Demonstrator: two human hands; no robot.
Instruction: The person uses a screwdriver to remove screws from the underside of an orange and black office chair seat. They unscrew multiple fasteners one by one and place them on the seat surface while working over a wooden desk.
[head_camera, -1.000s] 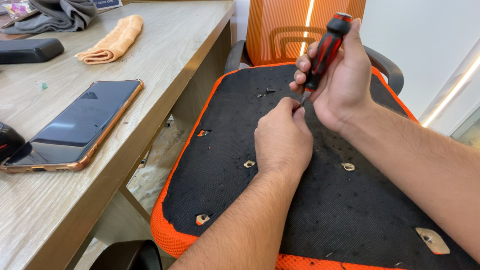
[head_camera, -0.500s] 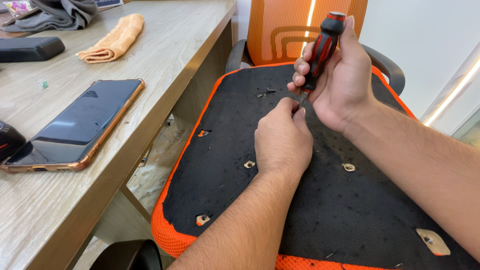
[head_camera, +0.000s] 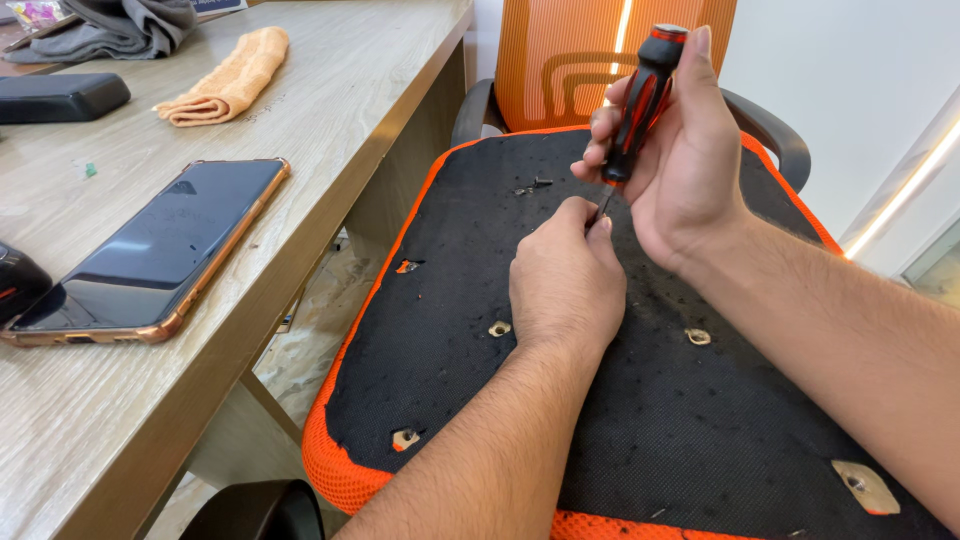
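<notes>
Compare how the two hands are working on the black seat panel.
The right hand is raised and wraps the red-and-black screwdriver in a full grip; the left hand sits low on the black seat panel, holding no tool. The right hand shows its fingers curled round the handle; the left hand shows its back, fingertips pinched at the screwdriver's shaft. Both meet at the same spot on the panel.
</notes>
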